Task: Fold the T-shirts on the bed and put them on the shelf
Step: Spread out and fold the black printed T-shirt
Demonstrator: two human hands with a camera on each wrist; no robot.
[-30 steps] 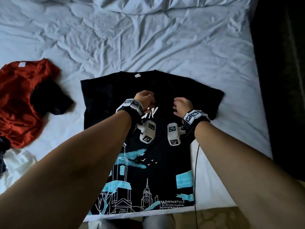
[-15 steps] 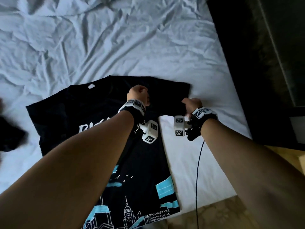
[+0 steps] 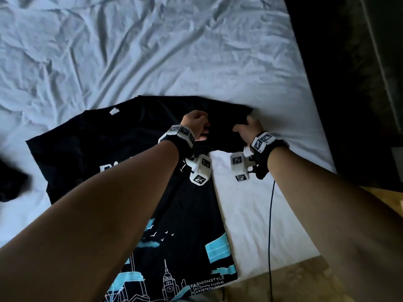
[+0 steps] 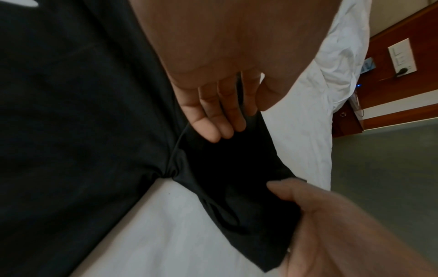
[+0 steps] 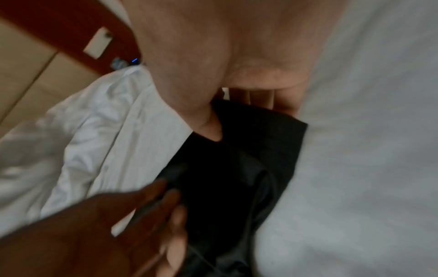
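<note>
Black T-shirt point(image 3: 122, 153) lies print-up on the white bed sheet point(image 3: 196, 62), collar toward 11 o'clock, hem at the near bed edge toward 6 o'clock. Its right sleeve point(image 3: 226, 127) projects toward 2 o'clock and is the part in hand. Right hand point(image 3: 248, 129) grips the sleeve's outer edge, thumb on top and fingers curled beneath, as the right wrist view confirms. Left hand point(image 3: 195, 125) sits at the shoulder seam, just beside the right; the left wrist view shows its fingers point(image 4: 213, 112) nearly straight and close together, tips on the cloth, with the forefinger and thumb seemingly nipping the edge, though this is not certain.

Judged step: turning the sleeve inward for the first fold.

Risks: cloth is bunched at the armpit point(image 4: 168, 171); folding over it would set a crease. A one-sided pull could drag the body askew on the sheet. A cable point(image 3: 270, 225) hangs from the right wrist and could snag the hem.

Another dark garment point(image 3: 11, 182) lies at 9 o'clock. No shelf in view.
</note>
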